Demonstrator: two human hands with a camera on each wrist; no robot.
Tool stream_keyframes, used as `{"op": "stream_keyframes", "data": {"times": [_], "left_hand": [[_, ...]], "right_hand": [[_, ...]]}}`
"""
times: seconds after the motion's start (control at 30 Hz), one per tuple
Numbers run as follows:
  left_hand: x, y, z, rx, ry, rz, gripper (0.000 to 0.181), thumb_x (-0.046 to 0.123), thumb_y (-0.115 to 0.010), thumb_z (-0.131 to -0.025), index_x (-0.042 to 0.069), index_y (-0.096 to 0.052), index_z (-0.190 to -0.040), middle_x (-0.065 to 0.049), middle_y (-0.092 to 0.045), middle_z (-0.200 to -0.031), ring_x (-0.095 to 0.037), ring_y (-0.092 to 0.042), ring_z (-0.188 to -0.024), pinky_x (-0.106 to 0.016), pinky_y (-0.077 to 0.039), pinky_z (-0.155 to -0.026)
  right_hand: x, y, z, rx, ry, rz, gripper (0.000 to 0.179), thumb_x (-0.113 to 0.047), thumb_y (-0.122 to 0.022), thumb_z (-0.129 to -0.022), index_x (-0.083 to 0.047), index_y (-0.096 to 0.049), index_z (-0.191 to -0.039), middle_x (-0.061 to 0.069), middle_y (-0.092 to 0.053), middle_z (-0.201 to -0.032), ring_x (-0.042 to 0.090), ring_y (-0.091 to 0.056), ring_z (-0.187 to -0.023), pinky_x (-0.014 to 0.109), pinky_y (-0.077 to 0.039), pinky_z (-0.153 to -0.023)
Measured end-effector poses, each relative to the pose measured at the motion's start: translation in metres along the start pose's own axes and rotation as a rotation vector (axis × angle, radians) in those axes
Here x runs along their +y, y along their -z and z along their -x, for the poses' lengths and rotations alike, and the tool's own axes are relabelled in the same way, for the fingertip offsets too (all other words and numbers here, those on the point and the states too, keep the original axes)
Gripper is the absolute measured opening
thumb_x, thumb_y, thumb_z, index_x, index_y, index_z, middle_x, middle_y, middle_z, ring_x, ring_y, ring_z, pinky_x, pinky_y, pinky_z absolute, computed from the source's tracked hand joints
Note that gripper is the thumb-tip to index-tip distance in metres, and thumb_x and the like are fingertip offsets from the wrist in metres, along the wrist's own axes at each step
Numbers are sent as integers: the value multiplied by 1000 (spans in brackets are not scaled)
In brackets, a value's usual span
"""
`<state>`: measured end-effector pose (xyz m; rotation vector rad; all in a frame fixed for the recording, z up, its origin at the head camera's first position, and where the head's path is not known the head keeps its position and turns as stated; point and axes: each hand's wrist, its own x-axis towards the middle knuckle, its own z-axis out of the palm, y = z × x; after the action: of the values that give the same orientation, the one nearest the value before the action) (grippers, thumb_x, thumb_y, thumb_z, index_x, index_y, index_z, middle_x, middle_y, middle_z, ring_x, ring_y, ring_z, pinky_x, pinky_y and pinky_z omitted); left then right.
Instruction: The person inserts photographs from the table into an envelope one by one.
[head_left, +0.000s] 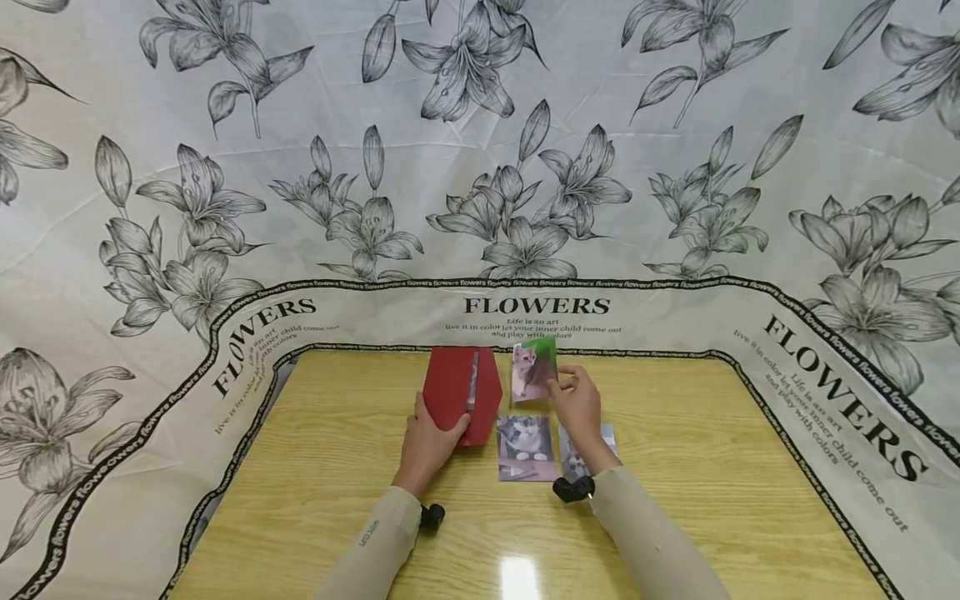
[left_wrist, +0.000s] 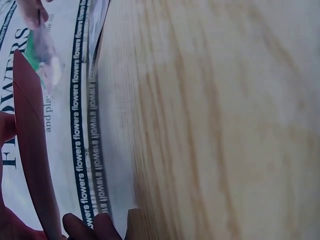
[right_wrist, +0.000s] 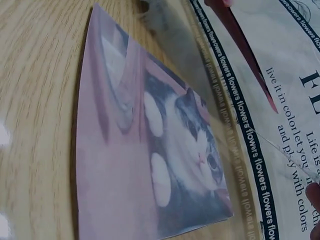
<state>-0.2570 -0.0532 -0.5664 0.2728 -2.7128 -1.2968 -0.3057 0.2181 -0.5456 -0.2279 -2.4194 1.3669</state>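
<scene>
My left hand (head_left: pixel 429 446) grips a red envelope (head_left: pixel 450 383) by its lower part, the thumb on its front. A strip of a picture (head_left: pixel 472 383) shows along a slit in the envelope. In the left wrist view the envelope (left_wrist: pixel 32 135) appears nearly edge-on, raised off the table. To the right, my right hand (head_left: pixel 581 408) pinches the right edge of a kitten photo (head_left: pixel 531 375) with a green corner. Below that photo lies a card of a grey-and-white kitten (head_left: pixel 525 442), large in the right wrist view. Another cat photo (head_left: pixel 572 458) is partly hidden under my right wrist.
The wood-grain table (head_left: pixel 337 467) runs back to a hanging cloth (head_left: pixel 390 312) with flower drawings and lettering, which also borders both sides. Black devices (head_left: pixel 573 489) are strapped at both wrists. Light glares off the front of the table.
</scene>
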Motion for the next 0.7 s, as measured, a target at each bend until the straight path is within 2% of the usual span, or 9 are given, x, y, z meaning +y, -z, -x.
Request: {"op": "stream_keyframes", "data": {"times": [0.13, 0.27, 0.47, 0.53, 0.7], "left_hand": [[1, 0, 1, 2, 1, 0, 116, 60, -79, -90, -1, -21, -169, -34, -53, -138, -46, -62, -118, -61, -52, -100], [2, 0, 1, 2, 5, -9, 116, 61, -78, -90, -1, -20, -169, -35, -53, -139, -47, -62, -120, -60, -52, -100], [4, 1, -2, 18, -2, -15, 116, 60, -79, -90, -1, -20, -169, -35, -54, -138, -46, -62, -119, -61, -52, -99], [4, 0, -2, 14, 1, -17, 116, 61, -79, -90, -1, -20, -169, -35, -53, -139, -46, -62, -119, -60, -52, -100], [6, 0, 1, 8, 5, -17, 117, 61, -79, -90, -2, -21, -169, -36, -53, -140, -48, -62, -121, -61, -52, -101]], "right_hand": [[-3, 4, 2, 36, 9, -43, 32, -21, -78, -101, -8, -69, -129, 14, -75, -94, 16, -62, -66, 30, -47, -56], [-8, 5, 4, 66, 18, -144, 31, -18, -80, -99, -7, -71, -127, 11, -76, -88, 10, -60, -63, 26, -46, -56], [-16, 1, 7, 27, 19, -329, 31, -12, -81, -97, -2, -71, -125, 6, -74, -80, 6, -56, -59, 22, -43, -55], [-17, -2, 11, 13, 7, -352, 32, -11, -82, -97, -1, -71, -125, 4, -74, -78, 7, -56, -59, 21, -43, -55], [-18, -10, 20, -27, -21, -358, 30, -11, -81, -97, -2, -71, -124, 5, -74, -80, 21, -63, -66, 22, -44, -56]]}}
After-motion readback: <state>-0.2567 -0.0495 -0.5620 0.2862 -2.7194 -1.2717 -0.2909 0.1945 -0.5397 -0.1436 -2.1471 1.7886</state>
